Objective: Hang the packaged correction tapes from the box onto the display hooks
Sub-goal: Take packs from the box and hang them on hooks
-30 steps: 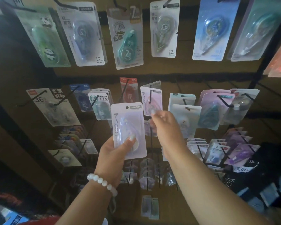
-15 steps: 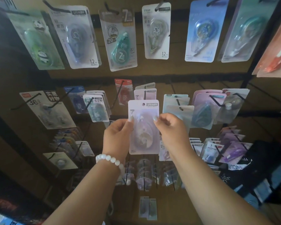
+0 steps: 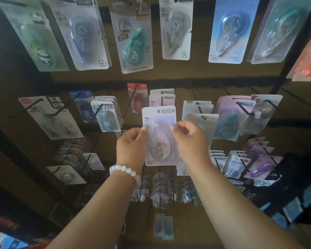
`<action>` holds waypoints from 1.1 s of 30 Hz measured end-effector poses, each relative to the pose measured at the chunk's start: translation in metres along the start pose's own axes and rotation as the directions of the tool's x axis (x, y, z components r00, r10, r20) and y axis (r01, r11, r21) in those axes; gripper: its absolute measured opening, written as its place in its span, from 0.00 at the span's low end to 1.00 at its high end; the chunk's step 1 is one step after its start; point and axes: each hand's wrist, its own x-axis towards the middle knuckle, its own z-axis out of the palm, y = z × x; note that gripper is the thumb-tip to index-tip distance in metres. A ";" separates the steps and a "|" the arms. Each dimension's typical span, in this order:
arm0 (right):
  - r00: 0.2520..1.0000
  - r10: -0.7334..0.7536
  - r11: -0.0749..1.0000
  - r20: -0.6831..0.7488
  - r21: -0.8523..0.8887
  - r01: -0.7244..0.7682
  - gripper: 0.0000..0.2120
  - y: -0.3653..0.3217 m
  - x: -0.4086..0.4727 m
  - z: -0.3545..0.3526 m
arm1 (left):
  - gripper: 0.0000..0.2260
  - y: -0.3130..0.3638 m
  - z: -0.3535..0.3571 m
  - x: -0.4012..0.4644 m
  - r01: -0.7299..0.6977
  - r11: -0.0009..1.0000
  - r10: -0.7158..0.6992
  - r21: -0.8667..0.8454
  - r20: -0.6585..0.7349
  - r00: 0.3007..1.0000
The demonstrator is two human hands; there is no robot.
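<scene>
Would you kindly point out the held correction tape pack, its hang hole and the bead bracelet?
Held correction tape pack (image 3: 159,135): head view, blister middle.
Hang hole (image 3: 158,111): head view, card top.
Bead bracelet (image 3: 123,169): head view, beads on left wrist.

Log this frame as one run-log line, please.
stage: aligning package to hook | left hand: pinches pink package | right hand: pinches it | hang hole: not yet on hook

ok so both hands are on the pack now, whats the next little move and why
Probably raise the pack slightly and push its hang hole onto the hook just above. The left hand and right hand pinch its side edges, and matching packs already hang there.
</scene>
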 end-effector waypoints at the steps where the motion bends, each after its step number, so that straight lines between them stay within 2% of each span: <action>1: 1.000 -0.002 1.000 -0.013 0.000 0.002 0.10 0.000 0.000 0.001 | 0.13 0.000 0.000 0.001 -0.005 1.000 0.005 -0.002 -0.003 1.000; 8: 0.995 -0.024 1.000 -0.100 -0.012 0.022 0.09 0.004 0.000 0.003 | 0.13 0.003 0.005 0.003 -0.039 0.999 0.039 0.001 0.015 0.999; 17: 0.997 -0.012 1.000 -0.071 -0.022 0.011 0.03 0.007 -0.004 0.006 | 0.11 -0.007 0.005 0.007 -0.025 1.000 0.025 -0.006 -0.003 1.000; 20: 0.997 0.012 0.999 -0.074 -0.049 -0.016 0.04 0.009 0.000 0.008 | 0.11 -0.008 0.007 0.011 -0.026 1.000 0.026 -0.013 -0.004 1.000; 25: 0.989 0.048 0.987 -0.142 -0.147 -0.069 0.12 0.006 0.015 0.017 | 0.15 -0.009 0.017 0.028 -0.019 0.999 0.020 0.029 -0.031 0.999; 28: 0.981 0.060 0.970 -0.187 -0.223 -0.102 0.14 0.004 0.023 0.027 | 0.09 -0.011 0.023 0.041 -0.033 0.996 0.036 0.087 -0.026 0.999; 33: 0.973 0.133 0.973 -0.188 -0.161 -0.164 0.16 0.001 0.043 0.047 | 0.09 -0.014 0.029 0.060 -0.046 0.990 0.055 0.132 -0.062 0.997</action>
